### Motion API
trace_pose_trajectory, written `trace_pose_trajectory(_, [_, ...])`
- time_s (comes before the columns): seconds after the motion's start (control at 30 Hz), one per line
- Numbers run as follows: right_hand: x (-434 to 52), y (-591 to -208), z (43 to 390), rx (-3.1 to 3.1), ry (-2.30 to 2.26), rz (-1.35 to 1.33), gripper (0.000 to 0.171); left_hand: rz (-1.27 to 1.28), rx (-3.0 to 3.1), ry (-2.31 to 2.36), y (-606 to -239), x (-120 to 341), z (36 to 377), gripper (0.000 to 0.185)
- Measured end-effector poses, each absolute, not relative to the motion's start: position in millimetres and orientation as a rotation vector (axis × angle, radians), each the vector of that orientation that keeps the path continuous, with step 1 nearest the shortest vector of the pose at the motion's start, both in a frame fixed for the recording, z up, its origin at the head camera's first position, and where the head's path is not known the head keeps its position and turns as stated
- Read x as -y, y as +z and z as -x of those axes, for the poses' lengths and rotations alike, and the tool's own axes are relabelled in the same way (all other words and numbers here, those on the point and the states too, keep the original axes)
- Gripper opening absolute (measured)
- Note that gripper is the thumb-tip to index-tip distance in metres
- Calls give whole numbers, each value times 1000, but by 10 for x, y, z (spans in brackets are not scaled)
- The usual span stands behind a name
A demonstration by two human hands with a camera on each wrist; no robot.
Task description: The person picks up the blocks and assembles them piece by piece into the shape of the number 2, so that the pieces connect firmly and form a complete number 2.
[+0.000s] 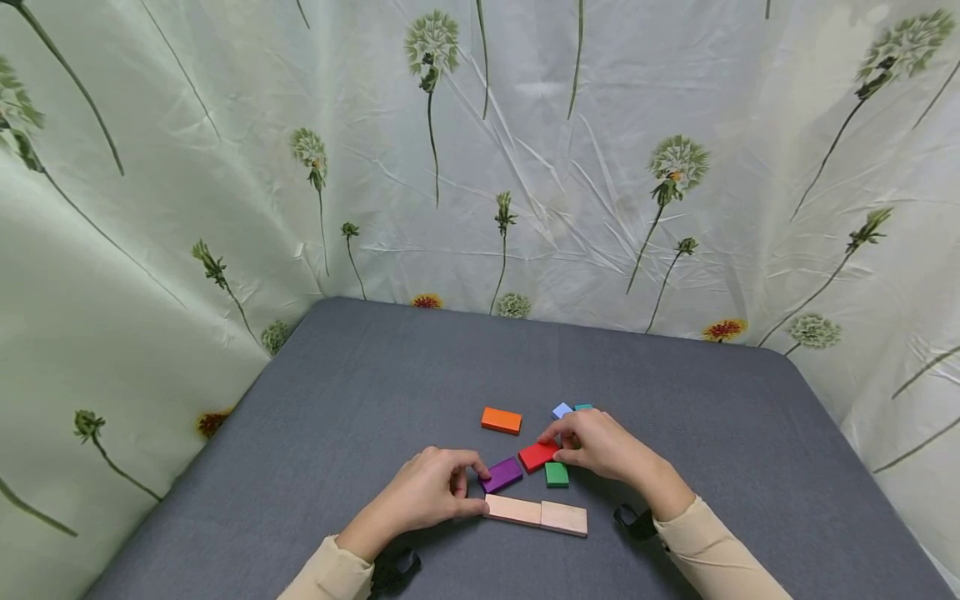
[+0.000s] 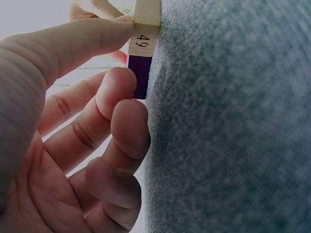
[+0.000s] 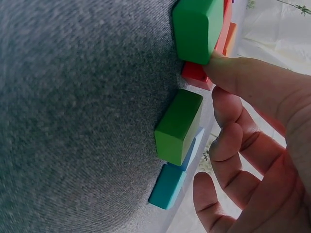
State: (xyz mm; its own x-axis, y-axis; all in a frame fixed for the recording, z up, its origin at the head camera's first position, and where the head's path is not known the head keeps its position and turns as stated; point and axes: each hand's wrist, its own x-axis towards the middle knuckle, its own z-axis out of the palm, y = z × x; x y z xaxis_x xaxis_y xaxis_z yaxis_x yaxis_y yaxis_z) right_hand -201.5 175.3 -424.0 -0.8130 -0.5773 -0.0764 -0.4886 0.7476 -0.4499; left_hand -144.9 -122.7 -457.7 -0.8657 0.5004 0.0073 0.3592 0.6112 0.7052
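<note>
In the head view my right hand point(image 1: 607, 450) pinches a flat red block point(image 1: 537, 456), thumb at its right end and index finger at its far edge. My left hand point(image 1: 427, 492) has its index fingertip at the left end of a purple block point(image 1: 501, 475), which also shows in the left wrist view point(image 2: 140, 77). The left thumb touches the left end of a plain wooden block point(image 1: 513, 510), marked 49 point(image 2: 143, 41). Another wooden block point(image 1: 564, 518) lies end to end with it. Just nearer than the red block is a green block point(image 1: 557, 475).
Beyond the hands lies an orange block point(image 1: 501, 421). A light blue block point(image 1: 562, 411) and a teal block point(image 1: 583, 407) are partly behind the right hand. The right wrist view adds another green block point(image 3: 179, 127). Grey cloth point(image 1: 420, 367) covers the table; a flowered curtain point(image 1: 570, 167) hangs behind.
</note>
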Motion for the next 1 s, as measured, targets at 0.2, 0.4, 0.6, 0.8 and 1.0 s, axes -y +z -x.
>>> trace_pose_trajectory(0.2, [-1751,-4244,2014,-2724,-638,844,22,-711,-2642,1092,-4587,1228,1451,29])
trace_pose_trajectory(0.4, [-1741,-4245,2012,-2709,-659,847,22,-703,-2637,1086,-4587,1232,1457,28])
trace_pose_trajectory(0.6, [-1738,-4250,2013,-2715,-651,852,22,-705,-2634,1088,-4583,1229,1451,28])
trace_pose_trajectory(0.8, [-1738,-4257,2014,-2714,-653,848,22,-706,-2630,1089,-4583,1230,1457,28])
trace_pose_trajectory(1.0, [-1728,-4275,2012,-2677,-696,860,22,-700,-2630,1078,-4585,1229,1464,28])
